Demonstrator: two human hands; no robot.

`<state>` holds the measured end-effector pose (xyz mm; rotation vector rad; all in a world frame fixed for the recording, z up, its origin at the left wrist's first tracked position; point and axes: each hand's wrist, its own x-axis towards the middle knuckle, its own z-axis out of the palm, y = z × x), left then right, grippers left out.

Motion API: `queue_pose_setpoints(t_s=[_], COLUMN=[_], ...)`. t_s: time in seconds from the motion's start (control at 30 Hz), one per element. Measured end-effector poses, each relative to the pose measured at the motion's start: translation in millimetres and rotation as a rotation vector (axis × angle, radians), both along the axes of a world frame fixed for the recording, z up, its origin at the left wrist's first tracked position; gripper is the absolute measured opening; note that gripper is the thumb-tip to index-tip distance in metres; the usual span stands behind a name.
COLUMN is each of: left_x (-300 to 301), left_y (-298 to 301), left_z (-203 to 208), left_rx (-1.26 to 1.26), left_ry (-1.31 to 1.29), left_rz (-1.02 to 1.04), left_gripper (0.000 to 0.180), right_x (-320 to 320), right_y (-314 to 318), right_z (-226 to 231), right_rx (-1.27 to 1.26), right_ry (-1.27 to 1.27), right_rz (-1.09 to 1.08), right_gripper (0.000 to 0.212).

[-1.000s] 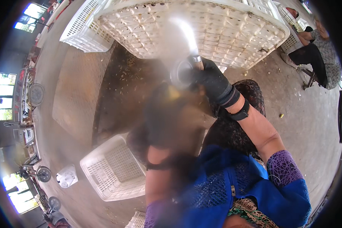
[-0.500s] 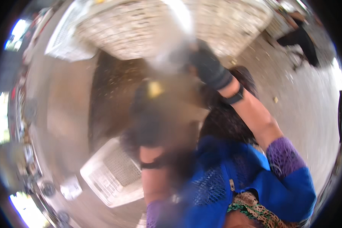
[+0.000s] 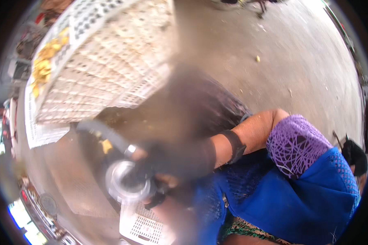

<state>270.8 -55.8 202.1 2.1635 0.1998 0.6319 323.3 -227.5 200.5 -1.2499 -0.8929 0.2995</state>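
My right hand (image 3: 159,161), in a dark fingerless glove and smeared by motion, is closed round a tool with a long grey curved blade (image 3: 108,136) and a shiny metal collar. Under that hand is a round silvery metal ring (image 3: 127,181); I cannot tell whether it belongs to the tool. My left forearm (image 3: 171,212), with a dark strap at the wrist, reaches up beneath the right one. Blur and the right hand mostly hide my left hand. A small yellow piece (image 3: 106,146) shows beside the blade, near a dark blur.
Ahead at left stands a large pale lattice-like tray (image 3: 106,69), with yellow pieces (image 3: 45,67) in a white crate (image 3: 49,136) beyond it. A white perforated basket (image 3: 147,224) sits low at left. A yellow scrap (image 3: 257,59) lies on the concrete floor (image 3: 298,69).
My view has swung to the right, shifting the tray leftward. My right hand has come down and in toward my body with the tool, now crossing over my left forearm.
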Motion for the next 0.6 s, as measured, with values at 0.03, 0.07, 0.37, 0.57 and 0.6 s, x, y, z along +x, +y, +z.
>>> queue_pose_setpoints(t_s=[0.03, 0.07, 0.37, 0.57, 0.6], left_x=[5, 10, 18, 22, 23], left_y=[2, 4, 4, 3, 4], left_z=[-1, -2, 2, 2, 0], left_rx=[-0.120, -0.308, -0.188, 0.180, 0.181], left_ry=[0.005, 0.012, 0.119, 0.110, 0.107], left_rz=[-0.001, -0.004, 0.147, 0.089, 0.087], left_gripper=[0.029, 0.031, 0.044, 0.042, 0.042], right_x=[9, 20, 116, 111, 111], right_y=[3, 3, 39, 59, 60], right_z=[-5, -7, 10, 13, 12], right_rx=[-0.047, -0.110, -0.227, -0.164, -0.186], right_ry=[-0.059, -0.227, -0.016, -0.144, -0.192], right_rz=[-0.027, -0.140, -0.074, -0.044, -0.044], right_gripper=[0.028, 0.029, 0.030, 0.024, 0.022])
